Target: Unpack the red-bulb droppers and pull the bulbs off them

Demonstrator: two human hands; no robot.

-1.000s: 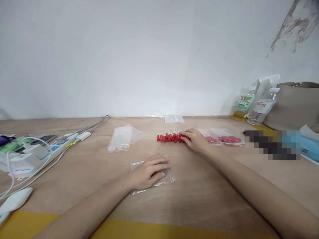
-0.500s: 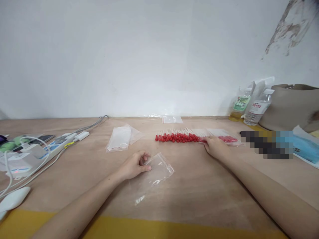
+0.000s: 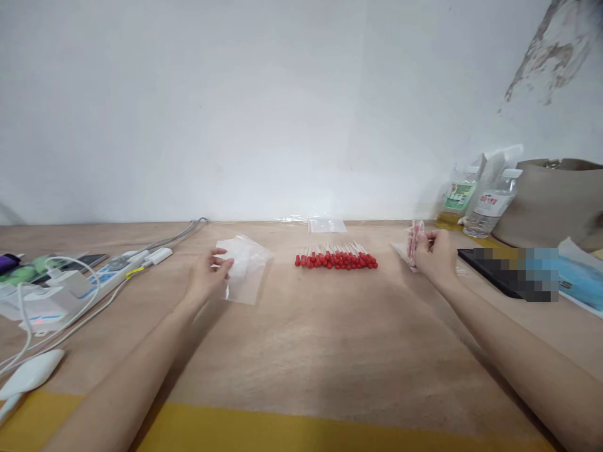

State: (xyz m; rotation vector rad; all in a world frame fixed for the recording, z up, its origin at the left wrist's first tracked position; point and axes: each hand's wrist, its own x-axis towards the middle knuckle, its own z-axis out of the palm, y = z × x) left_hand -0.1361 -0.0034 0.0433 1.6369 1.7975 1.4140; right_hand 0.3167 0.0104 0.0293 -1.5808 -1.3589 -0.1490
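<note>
My left hand (image 3: 213, 275) is at the left, its thumb and fingers closed on a clear zip bag (image 3: 242, 292). That bag overlaps a stack of flat clear bags (image 3: 235, 256) on the table. To the right, my right hand (image 3: 434, 254) grips a zip bag of red-tipped sticks (image 3: 415, 242), tipped up on its edge. Part of this bag hides behind the fingers. Another clear bag (image 3: 401, 251) shows beside and beneath it. Between my hands a row of loose red-tipped sticks (image 3: 335, 258) lies with the red ends toward me.
At the left are a power strip (image 3: 106, 276), cables, and a white object (image 3: 32, 375). A clear bag (image 3: 326, 226) lies by the wall. Two bottles (image 3: 492, 204), a grey-brown bag (image 3: 551, 201), a dark phone-like object (image 3: 490, 270) and a blue packet (image 3: 581, 276) are on the right.
My left hand has moved left and away from me, carrying the clear bag over to the stack. My right hand has lifted the bag of sticks and moved it slightly right.
</note>
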